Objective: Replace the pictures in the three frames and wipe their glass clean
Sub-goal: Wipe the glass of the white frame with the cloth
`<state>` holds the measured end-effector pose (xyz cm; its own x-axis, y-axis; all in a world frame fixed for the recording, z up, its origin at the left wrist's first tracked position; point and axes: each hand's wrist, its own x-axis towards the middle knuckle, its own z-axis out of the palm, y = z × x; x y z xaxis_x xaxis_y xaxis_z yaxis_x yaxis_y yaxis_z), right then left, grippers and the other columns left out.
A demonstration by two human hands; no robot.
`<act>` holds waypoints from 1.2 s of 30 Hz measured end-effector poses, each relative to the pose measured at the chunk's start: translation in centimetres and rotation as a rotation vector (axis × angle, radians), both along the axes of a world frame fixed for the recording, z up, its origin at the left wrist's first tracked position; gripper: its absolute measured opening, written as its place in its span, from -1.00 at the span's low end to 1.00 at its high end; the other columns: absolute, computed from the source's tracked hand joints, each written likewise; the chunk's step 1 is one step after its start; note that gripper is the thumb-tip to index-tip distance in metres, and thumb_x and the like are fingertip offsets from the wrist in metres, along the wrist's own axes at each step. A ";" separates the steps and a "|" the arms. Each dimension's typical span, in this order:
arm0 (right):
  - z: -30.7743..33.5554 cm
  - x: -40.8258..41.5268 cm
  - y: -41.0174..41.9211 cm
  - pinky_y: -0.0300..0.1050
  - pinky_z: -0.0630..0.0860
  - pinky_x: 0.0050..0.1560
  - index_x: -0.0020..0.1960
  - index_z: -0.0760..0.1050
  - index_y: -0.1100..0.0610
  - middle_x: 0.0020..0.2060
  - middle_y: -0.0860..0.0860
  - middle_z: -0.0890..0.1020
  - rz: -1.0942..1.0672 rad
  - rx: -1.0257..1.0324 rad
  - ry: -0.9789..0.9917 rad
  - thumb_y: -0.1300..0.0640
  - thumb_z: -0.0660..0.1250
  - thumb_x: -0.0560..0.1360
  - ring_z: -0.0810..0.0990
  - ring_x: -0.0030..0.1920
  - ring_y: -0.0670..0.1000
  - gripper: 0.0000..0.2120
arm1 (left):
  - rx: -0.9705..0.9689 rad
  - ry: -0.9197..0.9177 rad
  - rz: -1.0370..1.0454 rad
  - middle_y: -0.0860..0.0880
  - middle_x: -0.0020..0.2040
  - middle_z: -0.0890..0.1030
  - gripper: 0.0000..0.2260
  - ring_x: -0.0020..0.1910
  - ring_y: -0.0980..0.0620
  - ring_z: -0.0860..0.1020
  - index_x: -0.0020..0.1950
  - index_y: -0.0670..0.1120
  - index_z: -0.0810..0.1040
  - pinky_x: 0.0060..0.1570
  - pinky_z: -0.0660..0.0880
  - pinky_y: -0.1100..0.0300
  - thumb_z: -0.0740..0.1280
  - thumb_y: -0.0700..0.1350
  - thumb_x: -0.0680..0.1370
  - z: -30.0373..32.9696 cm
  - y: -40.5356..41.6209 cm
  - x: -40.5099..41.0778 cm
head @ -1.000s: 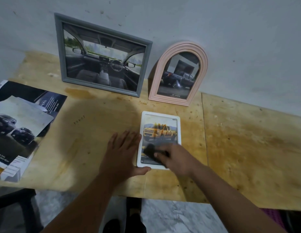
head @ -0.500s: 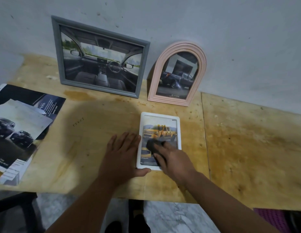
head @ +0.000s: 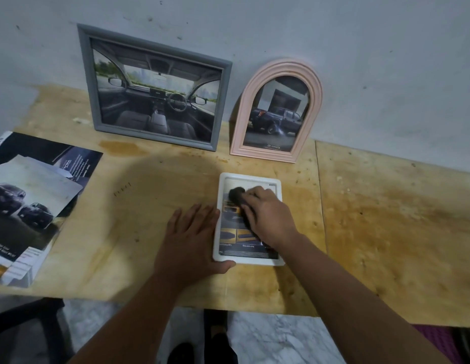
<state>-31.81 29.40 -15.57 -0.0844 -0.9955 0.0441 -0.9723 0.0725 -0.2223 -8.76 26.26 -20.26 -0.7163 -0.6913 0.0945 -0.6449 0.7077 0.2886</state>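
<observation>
Flat on the wooden table [head: 139, 232], near its front edge: white frame [head: 220, 232] with a yellow-toned car picture under glass. Upon that glass, toward the far end, right hand [head: 268, 219], fingers curled in a grip round a dark cloth [head: 236, 194], cloth poking out beyond the fingertips. Just left of the frame, left hand [head: 191, 240], spread flat on the table, thumb hooked against the frame's near left corner. Farther back, propped upright against the wall: grey frame [head: 84, 74] with a car interior, and beside it, to the right, pink arched frame [head: 317, 101] with a dark pickup. At far left, loose car brochures [head: 31, 200].
</observation>
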 end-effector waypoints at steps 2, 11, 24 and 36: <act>-0.2 1.1 2.5 -0.04 0.56 -0.24 0.26 0.59 0.01 0.12 -0.03 0.56 0.058 0.001 -0.039 0.01 0.20 0.64 0.54 0.06 0.05 -0.73 | -0.019 0.022 0.001 -0.12 0.54 0.44 0.01 0.56 -0.18 0.35 0.55 -0.11 0.43 0.50 0.21 -0.32 0.28 0.57 0.32 -0.1 0.0 0.0; 3.8 -0.4 2.6 -0.02 0.58 0.08 0.25 0.62 0.03 0.12 -0.06 0.63 0.064 0.150 -0.380 0.08 0.30 0.61 0.60 0.08 0.00 -0.75 | 0.002 0.005 0.000 -0.13 0.55 0.43 0.03 0.58 -0.18 0.32 0.56 -0.11 0.42 0.51 0.18 -0.33 0.28 0.58 0.31 0.1 0.1 -0.1; 1.9 3.5 6.0 0.02 0.58 -0.27 0.31 0.55 0.01 0.11 -0.02 0.48 -0.038 0.216 -0.108 0.01 0.16 0.67 0.61 -0.19 0.10 -0.70 | -0.025 0.019 -0.004 -0.13 0.55 0.43 0.04 0.57 -0.18 0.33 0.55 -0.12 0.42 0.48 0.24 -0.33 0.29 0.58 0.31 -0.3 0.2 0.0; 2.3 1.1 -2.8 0.07 0.61 -0.11 0.31 0.53 0.07 0.12 0.08 0.50 -0.247 0.155 -0.057 0.02 0.15 0.68 0.60 -0.07 0.16 -0.69 | 0.024 -0.020 -0.003 -0.11 0.57 0.39 0.05 0.59 -0.18 0.29 0.58 -0.10 0.38 0.50 0.20 -0.33 0.27 0.59 0.31 0.2 0.1 0.2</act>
<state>-30.67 26.59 -13.31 -0.3230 -0.9390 -0.1181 -0.9073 0.3428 -0.2436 -8.60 26.37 -20.08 -0.7199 -0.6912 0.0631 -0.6488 0.7025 0.2926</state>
